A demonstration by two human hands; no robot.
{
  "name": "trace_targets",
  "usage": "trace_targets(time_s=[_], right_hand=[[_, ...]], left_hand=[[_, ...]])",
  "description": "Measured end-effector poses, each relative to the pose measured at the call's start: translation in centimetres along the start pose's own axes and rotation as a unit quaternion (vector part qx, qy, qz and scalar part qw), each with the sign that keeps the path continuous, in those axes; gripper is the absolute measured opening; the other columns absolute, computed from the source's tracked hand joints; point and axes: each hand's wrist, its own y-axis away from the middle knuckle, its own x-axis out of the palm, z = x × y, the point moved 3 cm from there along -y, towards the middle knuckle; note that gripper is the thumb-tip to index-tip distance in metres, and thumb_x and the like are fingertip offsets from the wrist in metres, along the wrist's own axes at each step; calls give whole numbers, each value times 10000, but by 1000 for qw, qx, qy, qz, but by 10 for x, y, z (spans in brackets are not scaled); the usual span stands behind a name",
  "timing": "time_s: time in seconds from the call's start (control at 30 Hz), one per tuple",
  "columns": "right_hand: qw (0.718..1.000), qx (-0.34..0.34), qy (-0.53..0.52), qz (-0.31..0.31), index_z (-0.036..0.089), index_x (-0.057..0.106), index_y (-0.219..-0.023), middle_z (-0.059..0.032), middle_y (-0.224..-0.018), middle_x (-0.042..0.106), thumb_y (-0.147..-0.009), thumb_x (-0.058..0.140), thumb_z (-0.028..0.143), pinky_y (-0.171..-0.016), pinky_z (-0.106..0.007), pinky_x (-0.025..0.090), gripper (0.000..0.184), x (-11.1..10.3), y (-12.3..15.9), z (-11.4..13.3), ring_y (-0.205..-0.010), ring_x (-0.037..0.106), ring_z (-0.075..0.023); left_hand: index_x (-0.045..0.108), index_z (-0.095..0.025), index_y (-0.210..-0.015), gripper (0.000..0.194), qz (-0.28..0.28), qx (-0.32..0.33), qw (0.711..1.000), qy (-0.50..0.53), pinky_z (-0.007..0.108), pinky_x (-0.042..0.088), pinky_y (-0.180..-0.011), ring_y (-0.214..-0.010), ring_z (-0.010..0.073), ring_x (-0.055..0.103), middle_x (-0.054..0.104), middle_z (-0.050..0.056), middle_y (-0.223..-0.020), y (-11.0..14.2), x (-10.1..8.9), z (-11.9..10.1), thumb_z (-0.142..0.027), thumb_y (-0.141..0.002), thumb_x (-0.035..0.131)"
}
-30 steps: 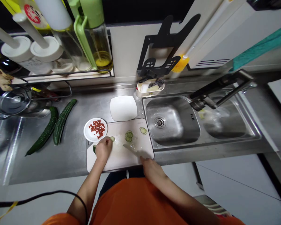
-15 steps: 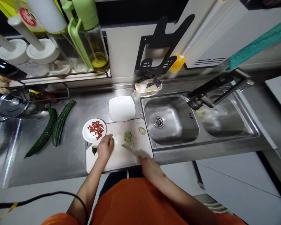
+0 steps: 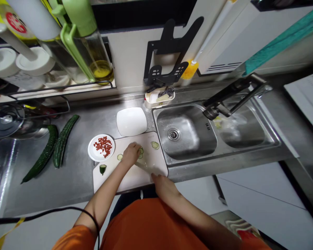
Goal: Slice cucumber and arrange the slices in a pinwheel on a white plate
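Currently, with the middle of the pale, rectangular cutting board (image 3: 148, 175) taken as the centre of the dial and twelve o'clock as the wall side, a small pile of thin, pale-green, round cucumber slices (image 3: 141, 153) is placed just toward two o'clock. The pile is reached by the fingertips of the left hand (image 3: 131, 155), whose fingers are curled down at its near-left edge; whether a slice is pinched or merely touched cannot be told. At four o'clock, the handle of a grey-bladed kitchen knife (image 3: 146, 169) is grasped in the closed right hand (image 3: 166, 187), the blade being pointed toward the board's middle.

A single round, pale-green slice (image 3: 120, 157) is left near nine o'clock, a dark-green, cut cucumber stub (image 3: 102, 169) farther out at nine, and a second cluster of pale-green slices (image 3: 155, 145) at two. Just beyond the board, a round white dish of chopped red bits (image 3: 101, 147) is set at ten o'clock and a squarish white plate (image 3: 131, 121) at twelve.

The slices are judged to be light, wet, slippery and easily bent or torn; they would best be gathered gently by their rims. The stub is expected to be firmer, and best held by its skinned sides, clear of the moist cut face.
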Motion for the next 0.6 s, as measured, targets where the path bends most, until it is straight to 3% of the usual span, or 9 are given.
trace_targets(time_s=[0.33, 0.6], right_hand=[[1000, 6, -16, 2, 183, 566, -1136, -122, -950, 671, -838, 297, 7, -638, -251, 454, 439, -4, 3, 1, -889, 660, -233], [1000, 5, -5, 1, 191, 550, -1181, -127, -976, 666, -836, 302, 12, -652, -269, 474, 462, -1, 1, 0, -906, 654, -239]], left_hand=[[639, -186, -859, 132, 4, 0, 1000, 19, 284, 433, -807, -907, 186, 544, 589, 62, -882, -6, 0, -3, -162, -810, 520], [655, -219, -938, 191, 20, -13, 1000, 18, 264, 417, -750, -871, 182, 560, 614, 50, -869, -3, -5, -5, -194, -828, 501]])
